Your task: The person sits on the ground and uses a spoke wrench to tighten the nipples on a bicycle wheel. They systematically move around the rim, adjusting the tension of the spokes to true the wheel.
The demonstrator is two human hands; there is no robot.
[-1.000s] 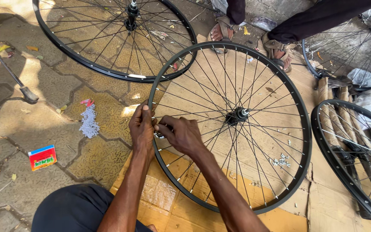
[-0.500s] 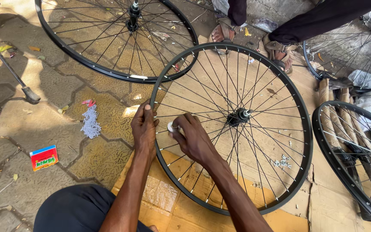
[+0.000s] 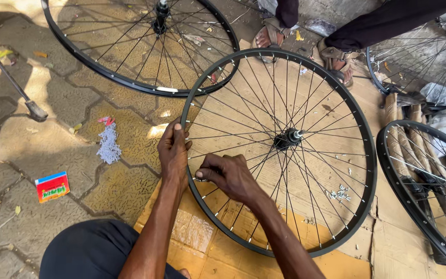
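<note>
A: We're working on the wheel [image 3: 280, 150], lying flat on the cardboard [image 3: 202, 232], hub [image 3: 287, 138] pointing up.

B: Grips? Our left hand [image 3: 174, 152] is clasping the rim at its left edge. Our right hand [image 3: 228, 178] is pinching a spoke just inside that rim.

A: Progress: spokes are looking all laced already. We're judging the nipple work as partly done; we can't tell how many are tight.

B: Loose small metal bits [image 3: 339, 194] are lying near the cardboard's right side.
</note>
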